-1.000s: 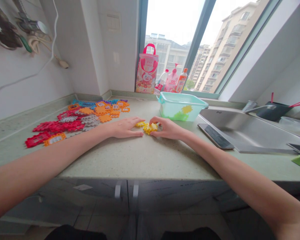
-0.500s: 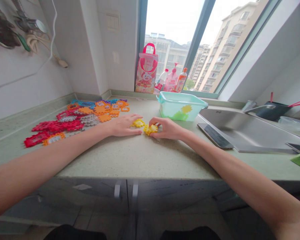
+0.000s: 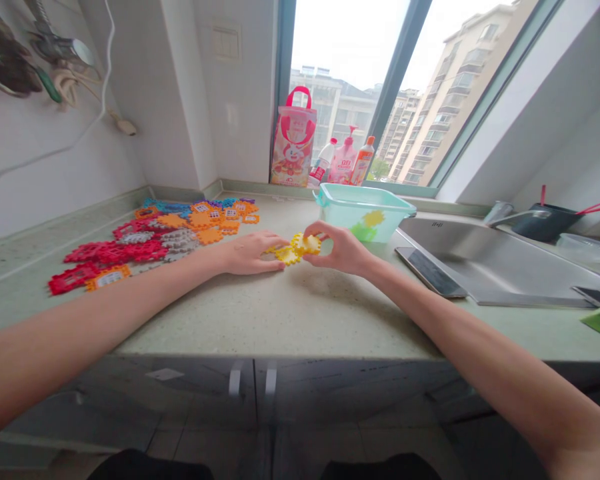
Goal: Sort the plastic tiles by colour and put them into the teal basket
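Between my hands are yellow toothed building pieces. My right hand point(image 3: 339, 250) pinches one yellow building piece point(image 3: 307, 245) between thumb and fingers, tilted up just off the counter. Another yellow piece point(image 3: 287, 255) lies low at the fingertips of my left hand point(image 3: 254, 253), touching or overlapping the raised one. My left hand rests flat on the counter, fingers stretched and thumb apart; a bit of yellow shows under its fingertips. Behind my right hand stands a translucent turquoise tub point(image 3: 337, 210), with yellow and green pieces showing through its wall.
Left of my hands lie flat toothed pieces: red point(image 3: 115, 253), grey point(image 3: 180, 241), orange point(image 3: 209, 236) and blue point(image 3: 173, 208). A phone point(image 3: 427, 270) lies beside the steel sink point(image 3: 480, 233). Bottles point(image 3: 344, 163) and a pink bag point(image 3: 294, 147) stand by the window.
My right hand has lifted and tilted its yellow piece, moving slightly up and to the right. The other yellow piece now shows further right of my left fingertips. My left hand has barely moved.
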A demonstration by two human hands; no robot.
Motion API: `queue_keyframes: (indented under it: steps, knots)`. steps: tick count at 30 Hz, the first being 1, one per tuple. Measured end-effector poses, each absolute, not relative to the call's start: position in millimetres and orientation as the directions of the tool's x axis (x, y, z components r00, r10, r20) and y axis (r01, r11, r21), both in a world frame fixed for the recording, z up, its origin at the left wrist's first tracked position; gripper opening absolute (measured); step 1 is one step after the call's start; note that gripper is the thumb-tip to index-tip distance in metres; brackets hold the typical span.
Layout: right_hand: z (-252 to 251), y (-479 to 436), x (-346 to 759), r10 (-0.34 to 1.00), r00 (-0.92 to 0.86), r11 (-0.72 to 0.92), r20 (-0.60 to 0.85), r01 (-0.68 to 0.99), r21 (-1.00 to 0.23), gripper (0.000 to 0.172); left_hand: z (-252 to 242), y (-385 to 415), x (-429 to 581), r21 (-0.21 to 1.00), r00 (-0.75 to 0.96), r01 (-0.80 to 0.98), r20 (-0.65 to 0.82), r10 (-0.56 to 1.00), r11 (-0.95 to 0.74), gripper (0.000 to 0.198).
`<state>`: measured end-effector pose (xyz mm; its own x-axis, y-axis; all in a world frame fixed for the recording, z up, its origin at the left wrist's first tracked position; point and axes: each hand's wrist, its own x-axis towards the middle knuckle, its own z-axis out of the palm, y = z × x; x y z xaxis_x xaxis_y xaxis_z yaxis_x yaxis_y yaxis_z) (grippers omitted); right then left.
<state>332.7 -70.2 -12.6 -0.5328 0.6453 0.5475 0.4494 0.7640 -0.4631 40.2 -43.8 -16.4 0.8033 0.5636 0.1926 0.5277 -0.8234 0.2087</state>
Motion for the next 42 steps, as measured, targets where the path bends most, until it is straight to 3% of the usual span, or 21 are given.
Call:
queue_keyframes:
  steps: [5, 9, 15, 18, 21, 25, 29, 32, 35, 39, 42]
  knots:
    - [-23, -67, 329, 0.627, -0.555, 0.779, 0.547, 0.449, -0.438, 0.033, -11, -42, 34, 0.137, 0.715, 0.675, 0.119, 0.689, -0.725, 0.095]
    - [-30, -63, 327, 0.623, -0.601, 0.782, 0.501, 0.466, -0.413, 0.033, 1, -37, 22, 0.078, 0.692, 0.713, 0.079, 0.717, -0.697, 0.104]
    - [-31, -61, 317, 0.606, -0.586, 0.795, 0.538, 0.453, -0.402, 0.033, 6, -25, 11, 0.097, 0.67, 0.728, 0.116, 0.734, -0.679, 0.084]
    - [-32, -61, 313, 0.621, -0.62, 0.783, 0.48, 0.462, -0.417, 0.034, 5, -25, 13, 0.104, 0.664, 0.727, 0.141, 0.734, -0.678, 0.073]
    - [-33, -62, 312, 0.643, -0.653, 0.759, 0.4, 0.474, -0.445, 0.039, 5, -28, 15, 0.114, 0.662, 0.725, 0.159, 0.733, -0.679, 0.071]
    - [-33, -63, 312, 0.646, -0.652, 0.755, 0.397, 0.473, -0.454, 0.04, 5, -29, 17, 0.102, 0.651, 0.729, 0.202, 0.732, -0.677, 0.071]
    - [-32, -63, 312, 0.677, -0.651, 0.716, 0.343, 0.475, -0.512, 0.045, 7, -29, 17, 0.115, 0.601, 0.726, 0.374, 0.706, -0.679, 0.061]
    - [-32, -62, 312, 0.68, -0.649, 0.707, 0.342, 0.454, -0.543, 0.044, 7, -32, 21, 0.14, 0.584, 0.623, 0.572, 0.576, -0.77, 0.049]
    - [-34, -60, 313, 0.681, -0.645, 0.702, 0.347, 0.438, -0.562, 0.045, 7, -39, 29, 0.095, 0.618, 0.478, 0.67, 0.411, -0.873, 0.037]
    - [-32, -61, 315, 0.702, -0.639, 0.667, 0.315, 0.437, -0.603, 0.053, 0, -45, 38, 0.058, 0.762, 0.304, 0.585, 0.279, -0.951, 0.028]
    - [-27, -64, 318, 0.69, -0.666, 0.657, 0.283, 0.411, -0.632, 0.06, -9, -44, 41, 0.113, 0.804, 0.29, 0.51, 0.306, -0.95, 0.026]
